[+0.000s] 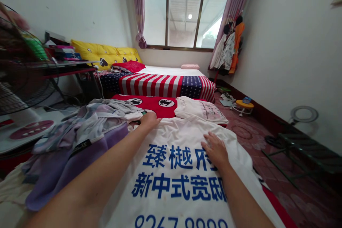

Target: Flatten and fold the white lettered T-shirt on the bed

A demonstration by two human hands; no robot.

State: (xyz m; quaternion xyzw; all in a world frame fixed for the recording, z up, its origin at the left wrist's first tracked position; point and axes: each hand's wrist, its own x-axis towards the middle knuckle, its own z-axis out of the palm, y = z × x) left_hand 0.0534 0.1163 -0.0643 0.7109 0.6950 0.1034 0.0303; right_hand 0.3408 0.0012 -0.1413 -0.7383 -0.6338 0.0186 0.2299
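Observation:
A white T-shirt with large blue printed characters and numbers lies spread in front of me. At its far left edge, my left hand is closed on the fabric, which wrinkles beside it; the fingertips are partly hidden. My right hand rests flat on the shirt's upper right, fingers stretched out over the print. Beyond the shirt is a folded white garment with a faint pink print. Beneath them shows a red cloth with black-and-white round motifs. Left of my forearm, a heap of grey and purple clothes is piled up.
A fan stands close on the left, near a cluttered desk. A bed with a striped, starred cover is under the window. On the right are a dark green bench, a ring light and a yellow stool.

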